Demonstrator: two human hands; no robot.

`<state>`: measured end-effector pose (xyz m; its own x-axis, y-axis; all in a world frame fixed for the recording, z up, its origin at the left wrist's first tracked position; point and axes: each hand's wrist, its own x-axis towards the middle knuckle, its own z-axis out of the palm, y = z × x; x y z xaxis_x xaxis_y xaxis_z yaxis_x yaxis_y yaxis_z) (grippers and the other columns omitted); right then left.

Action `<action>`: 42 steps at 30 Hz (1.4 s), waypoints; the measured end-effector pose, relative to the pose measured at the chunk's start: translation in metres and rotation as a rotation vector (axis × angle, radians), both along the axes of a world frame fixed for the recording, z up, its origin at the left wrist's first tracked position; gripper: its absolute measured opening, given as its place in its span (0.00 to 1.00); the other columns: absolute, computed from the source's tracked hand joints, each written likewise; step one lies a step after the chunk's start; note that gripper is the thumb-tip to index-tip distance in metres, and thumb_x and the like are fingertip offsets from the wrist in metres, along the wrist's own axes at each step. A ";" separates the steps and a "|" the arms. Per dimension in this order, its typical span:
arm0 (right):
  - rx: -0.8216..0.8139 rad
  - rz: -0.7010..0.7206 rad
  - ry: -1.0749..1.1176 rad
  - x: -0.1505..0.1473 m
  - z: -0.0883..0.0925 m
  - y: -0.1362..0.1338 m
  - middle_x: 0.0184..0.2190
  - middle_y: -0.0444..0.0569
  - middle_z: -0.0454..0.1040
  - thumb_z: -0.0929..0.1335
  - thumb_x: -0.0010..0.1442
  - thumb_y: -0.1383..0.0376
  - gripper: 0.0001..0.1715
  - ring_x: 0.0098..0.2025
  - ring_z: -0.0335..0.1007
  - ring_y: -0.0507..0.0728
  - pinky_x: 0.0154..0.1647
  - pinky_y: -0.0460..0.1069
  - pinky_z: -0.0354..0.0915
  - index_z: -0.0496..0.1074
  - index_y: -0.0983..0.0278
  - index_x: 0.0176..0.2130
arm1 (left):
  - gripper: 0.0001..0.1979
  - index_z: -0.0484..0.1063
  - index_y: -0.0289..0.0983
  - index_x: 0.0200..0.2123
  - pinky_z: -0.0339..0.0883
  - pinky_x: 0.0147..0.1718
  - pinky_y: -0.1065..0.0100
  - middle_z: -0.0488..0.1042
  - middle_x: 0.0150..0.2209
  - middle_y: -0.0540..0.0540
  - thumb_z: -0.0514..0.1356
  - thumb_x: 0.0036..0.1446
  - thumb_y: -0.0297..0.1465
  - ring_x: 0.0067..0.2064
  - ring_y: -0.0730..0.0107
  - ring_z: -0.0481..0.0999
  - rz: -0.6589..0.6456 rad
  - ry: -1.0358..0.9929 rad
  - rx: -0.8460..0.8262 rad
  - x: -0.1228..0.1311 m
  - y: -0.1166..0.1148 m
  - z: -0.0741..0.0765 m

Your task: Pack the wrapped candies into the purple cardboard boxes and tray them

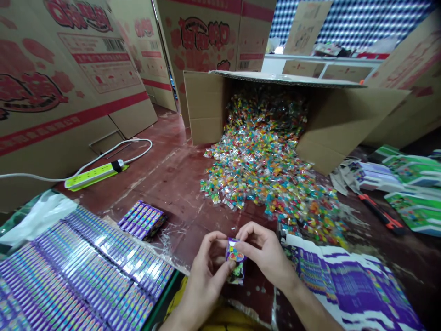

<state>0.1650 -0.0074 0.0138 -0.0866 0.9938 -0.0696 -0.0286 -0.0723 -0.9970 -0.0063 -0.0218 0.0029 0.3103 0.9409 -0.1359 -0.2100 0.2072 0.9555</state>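
Observation:
A small purple candy box (236,269) with a colourful front is held upright between both hands, low in the middle of the head view. My left hand (210,271) grips its left side, thumb pressed on the front. On the right, my right hand (263,250) pinches the top end of the box with thumb and fingers. Whether the top flap is closed cannot be made out. To the right lie flat purple cartons (354,276) in overlapping rows. Beyond my hands spreads a heap of clear bags of multicoloured candies (258,165), spilling from a cardboard box (206,105) on its side.
Filled purple boxes stand in tight rows in a tray (93,271) at lower left, with a small stack (142,219) beside it. A power strip (96,175) with a white cable lies at left. Red-and-black cutters (382,215) and green cartons (413,209) lie right. Large cartons (69,69) stand behind.

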 end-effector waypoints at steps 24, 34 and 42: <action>0.475 0.287 -1.052 -0.023 0.030 -0.005 0.50 0.55 0.73 0.81 0.38 0.54 0.47 0.50 0.66 0.70 0.51 0.64 0.67 0.69 0.61 0.55 | 0.15 0.66 0.41 0.51 0.71 0.41 0.67 0.76 0.46 0.45 0.59 0.61 0.28 0.43 0.63 0.77 -0.010 0.256 0.070 -0.028 0.016 -0.004; 0.545 0.285 -0.968 -0.096 0.002 0.027 0.55 0.62 0.68 0.72 0.51 0.62 0.43 0.54 0.65 0.70 0.55 0.63 0.66 0.59 0.69 0.63 | 0.14 0.60 0.40 0.50 0.72 0.41 0.64 0.74 0.44 0.44 0.57 0.61 0.32 0.42 0.63 0.78 0.258 0.617 0.212 -0.090 0.034 0.022; 0.476 0.238 -0.756 -0.173 -0.026 0.055 0.54 0.61 0.66 0.73 0.54 0.57 0.57 0.52 0.68 0.67 0.52 0.58 0.68 0.42 0.67 0.70 | 0.18 0.71 0.35 0.48 0.69 0.47 0.56 0.79 0.47 0.36 0.50 0.64 0.39 0.47 0.50 0.79 0.454 1.334 0.264 -0.206 0.113 0.036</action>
<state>-0.0079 0.0475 -0.0124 -0.3903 0.8939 0.2205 0.6048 0.4295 -0.6707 -0.2123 0.0912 0.0393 -0.2361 0.9655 0.1103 0.8597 0.1546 0.4869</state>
